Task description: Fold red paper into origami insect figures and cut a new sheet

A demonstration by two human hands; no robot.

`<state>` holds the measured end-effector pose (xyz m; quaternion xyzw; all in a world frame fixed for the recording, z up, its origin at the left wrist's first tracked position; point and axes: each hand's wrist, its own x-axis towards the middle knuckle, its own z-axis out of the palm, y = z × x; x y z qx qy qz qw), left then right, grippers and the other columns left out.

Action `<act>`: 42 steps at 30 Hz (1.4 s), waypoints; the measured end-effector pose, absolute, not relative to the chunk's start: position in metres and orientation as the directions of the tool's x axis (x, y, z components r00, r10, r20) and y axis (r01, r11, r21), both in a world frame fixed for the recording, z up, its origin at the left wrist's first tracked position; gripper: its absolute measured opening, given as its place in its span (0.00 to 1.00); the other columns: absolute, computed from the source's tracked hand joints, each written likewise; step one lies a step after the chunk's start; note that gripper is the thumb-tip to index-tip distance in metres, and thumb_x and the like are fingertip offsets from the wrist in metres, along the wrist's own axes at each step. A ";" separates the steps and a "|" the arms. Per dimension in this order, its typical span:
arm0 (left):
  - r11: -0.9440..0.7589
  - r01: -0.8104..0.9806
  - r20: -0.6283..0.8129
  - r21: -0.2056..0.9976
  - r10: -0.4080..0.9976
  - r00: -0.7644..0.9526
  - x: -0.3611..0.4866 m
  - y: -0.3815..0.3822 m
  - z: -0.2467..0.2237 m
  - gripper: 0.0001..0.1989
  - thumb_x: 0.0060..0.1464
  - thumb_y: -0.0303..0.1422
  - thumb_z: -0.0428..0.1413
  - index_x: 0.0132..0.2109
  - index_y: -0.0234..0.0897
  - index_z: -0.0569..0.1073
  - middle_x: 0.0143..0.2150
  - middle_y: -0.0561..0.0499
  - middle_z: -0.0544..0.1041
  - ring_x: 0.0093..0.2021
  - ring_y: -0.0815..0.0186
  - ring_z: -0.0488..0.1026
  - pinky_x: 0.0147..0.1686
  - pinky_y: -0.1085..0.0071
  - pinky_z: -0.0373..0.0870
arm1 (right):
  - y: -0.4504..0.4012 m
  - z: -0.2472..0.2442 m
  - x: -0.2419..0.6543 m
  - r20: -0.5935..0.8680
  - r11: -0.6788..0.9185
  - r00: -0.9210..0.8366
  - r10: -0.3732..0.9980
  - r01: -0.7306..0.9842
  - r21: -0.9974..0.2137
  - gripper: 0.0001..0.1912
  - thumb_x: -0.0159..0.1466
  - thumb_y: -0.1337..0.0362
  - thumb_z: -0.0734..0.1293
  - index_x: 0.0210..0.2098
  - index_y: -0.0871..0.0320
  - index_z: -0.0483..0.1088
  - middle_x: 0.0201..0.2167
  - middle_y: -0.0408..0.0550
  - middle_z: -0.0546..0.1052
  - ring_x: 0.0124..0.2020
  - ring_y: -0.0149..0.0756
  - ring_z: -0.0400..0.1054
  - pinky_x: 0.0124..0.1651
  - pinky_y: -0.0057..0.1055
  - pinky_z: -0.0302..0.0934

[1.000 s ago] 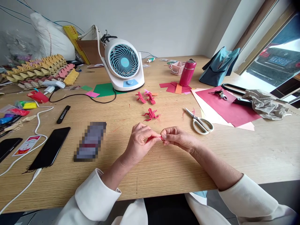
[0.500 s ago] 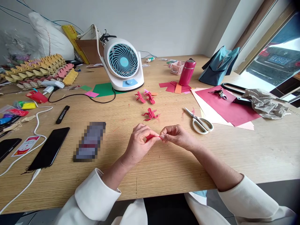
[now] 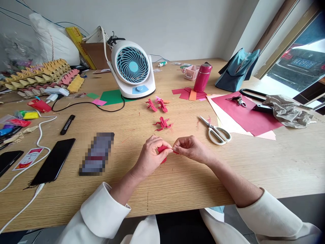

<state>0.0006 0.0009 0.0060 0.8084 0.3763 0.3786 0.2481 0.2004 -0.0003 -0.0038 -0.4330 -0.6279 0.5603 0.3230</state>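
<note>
A small folded piece of red paper is pinched between both hands, near the table's front edge. My left hand grips it between thumb and fingers, hiding part of it. My right hand has its thumb and forefinger closed on the paper's right end. Just beyond my hands lies a red folded paper figure. Two more red figures, one on the left and one on the right, lie farther back, side by side.
White-handled scissors lie right of my hands. Red sheets spread beyond them. A fan and a pink bottle stand behind. Phones, including a black one, a marker and a white cable lie left.
The red paper has turned in my fingers, and more of it now shows below my left hand and at my right fingertips. Both hands stay in nearly the same place.
</note>
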 end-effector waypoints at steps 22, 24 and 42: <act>-0.533 0.356 0.389 0.768 0.829 0.401 -0.002 0.005 0.006 0.04 0.52 0.26 0.65 0.32 0.41 0.81 0.30 0.53 0.77 0.38 0.63 0.70 0.42 0.67 0.66 | -0.003 -0.001 0.198 -0.064 0.022 -0.407 0.911 0.203 -0.979 0.19 0.59 0.50 0.69 0.31 0.62 0.72 0.22 0.39 0.66 0.23 0.25 0.53 0.26 0.27 0.46; -0.532 0.357 0.387 0.768 0.829 0.404 -0.002 0.005 0.007 0.04 0.52 0.26 0.65 0.32 0.40 0.80 0.30 0.53 0.76 0.37 0.64 0.70 0.41 0.68 0.66 | -0.003 -0.001 0.197 -0.066 0.019 -0.404 0.912 0.202 -0.979 0.19 0.59 0.50 0.70 0.31 0.62 0.72 0.22 0.39 0.66 0.23 0.25 0.52 0.25 0.27 0.45; -0.562 0.311 0.443 0.766 0.813 0.378 0.000 0.004 0.004 0.03 0.54 0.27 0.64 0.34 0.39 0.80 0.30 0.52 0.76 0.37 0.64 0.72 0.41 0.68 0.68 | -0.002 0.002 0.197 -0.115 -0.077 -0.413 0.903 0.107 -0.991 0.23 0.56 0.44 0.72 0.28 0.61 0.72 0.22 0.41 0.68 0.25 0.28 0.57 0.30 0.29 0.50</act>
